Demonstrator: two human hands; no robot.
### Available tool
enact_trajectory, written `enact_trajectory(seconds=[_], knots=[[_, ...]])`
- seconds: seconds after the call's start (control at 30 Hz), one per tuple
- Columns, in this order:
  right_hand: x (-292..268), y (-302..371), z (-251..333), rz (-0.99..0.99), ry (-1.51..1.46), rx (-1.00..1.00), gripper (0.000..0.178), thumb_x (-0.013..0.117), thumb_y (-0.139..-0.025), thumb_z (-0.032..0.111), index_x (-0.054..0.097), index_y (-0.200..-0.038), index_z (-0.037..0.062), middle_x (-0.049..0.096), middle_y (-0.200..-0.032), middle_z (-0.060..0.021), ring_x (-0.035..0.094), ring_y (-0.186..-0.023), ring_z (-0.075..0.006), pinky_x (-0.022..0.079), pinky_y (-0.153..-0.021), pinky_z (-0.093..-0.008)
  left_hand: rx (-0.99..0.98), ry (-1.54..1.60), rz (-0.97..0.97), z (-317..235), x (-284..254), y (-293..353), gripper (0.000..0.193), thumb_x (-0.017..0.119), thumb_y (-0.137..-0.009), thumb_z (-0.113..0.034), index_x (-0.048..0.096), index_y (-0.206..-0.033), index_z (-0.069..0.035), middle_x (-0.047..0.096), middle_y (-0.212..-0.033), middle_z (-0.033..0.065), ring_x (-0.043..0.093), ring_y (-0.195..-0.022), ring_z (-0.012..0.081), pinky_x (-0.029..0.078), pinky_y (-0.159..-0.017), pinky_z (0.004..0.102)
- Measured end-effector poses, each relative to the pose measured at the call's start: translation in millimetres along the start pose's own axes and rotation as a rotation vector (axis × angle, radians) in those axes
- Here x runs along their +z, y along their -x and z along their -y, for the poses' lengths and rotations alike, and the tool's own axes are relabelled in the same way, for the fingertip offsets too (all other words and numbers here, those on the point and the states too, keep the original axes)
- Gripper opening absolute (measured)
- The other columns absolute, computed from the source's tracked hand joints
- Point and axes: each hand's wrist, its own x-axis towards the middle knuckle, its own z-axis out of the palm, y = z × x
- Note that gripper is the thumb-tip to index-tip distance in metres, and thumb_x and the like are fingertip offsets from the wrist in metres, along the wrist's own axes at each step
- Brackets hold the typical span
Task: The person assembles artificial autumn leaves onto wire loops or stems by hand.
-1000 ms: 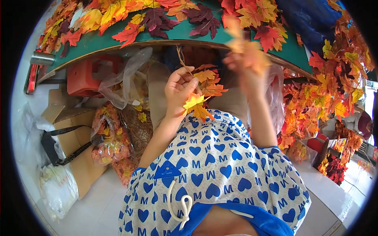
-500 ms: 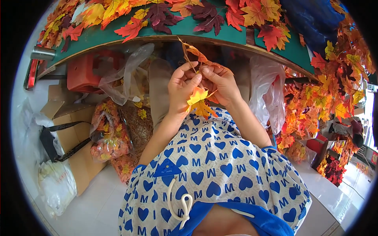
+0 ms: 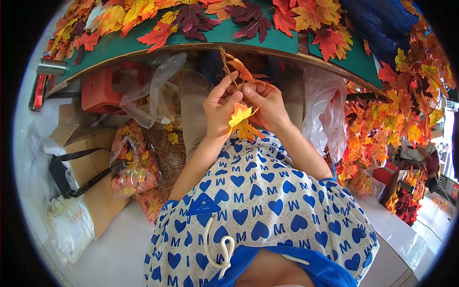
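Observation:
Both hands meet over my lap, just short of the table's edge, on a sprig of artificial maple leaves. My left hand [image 3: 220,109] is closed round its thin brown stem [image 3: 224,60], which sticks up past the fingers. Thumb and fingers of my right hand [image 3: 268,103] pinch the sprig close beside the left fingertips. A yellow leaf [image 3: 240,115] with orange ones under it hangs below the hands. Another orange leaf [image 3: 243,71] rises above them. The exact pinch point is hidden by the fingers.
Loose red, yellow and dark purple leaves lie on the green tabletop [image 3: 215,38]. Leaf garlands [image 3: 406,110] hang at the right. Below are a red plastic stool [image 3: 98,93], clear plastic bags [image 3: 322,110], a cardboard box [image 3: 103,191] and bagged leaves [image 3: 131,177].
The orange leaf above my hands has turned and shows more of its face. My right hand has shifted slightly; both hands keep hold of the sprig.

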Motion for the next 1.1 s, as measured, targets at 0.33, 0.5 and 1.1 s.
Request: enact_trajectory(seconds=[0.33, 0.5, 1.1], knots=[[1.6, 18.2, 26.6, -0.073, 1.050, -0.178, 0.013, 0.061, -0.085, 0.009, 0.066, -0.087, -0.0020, 0.064, -0.082, -0.0075, 0.062, -0.070, -0.0114, 0.050, -0.061, -0.0252, 0.097, -0.290, -0.054, 11.7, -6.6, 2.1, 0.042, 0.062, -0.079, 0.007, 0.055, -0.120, -0.001, 0.046, -0.088, -0.0003, 0.055, -0.067, 0.0041, 0.046, -0.061, 0.0155], [34.2, 14.0, 34.2, -0.079, 1.094, -0.712, 0.018, 0.064, -0.082, 0.005, 0.062, -0.098, -0.0039, 0.065, -0.090, -0.0103, 0.063, -0.074, -0.0125, 0.052, -0.064, -0.0255, 0.220, -0.420, -0.053, 16.7, 2.0, 6.4, 0.034, 0.062, -0.079, 0.006, 0.058, -0.113, 0.002, 0.049, -0.088, 0.0024, 0.058, -0.071, 0.0082, 0.047, -0.061, 0.0190], [-3.8, -2.5, 30.7, 0.028, 0.369, -0.123, 0.026, 0.058, -0.087, 0.005, 0.059, -0.113, -0.0026, 0.063, -0.098, -0.0068, 0.062, -0.083, -0.0118, 0.052, -0.074, -0.0237, 0.285, -0.685, -0.033, -25.6, -13.3, -18.2, 0.011, 0.061, -0.082, -0.002, 0.066, -0.092, 0.000, 0.062, -0.085, 0.0067, 0.059, -0.075, 0.0116, 0.046, -0.067, 0.0222]])
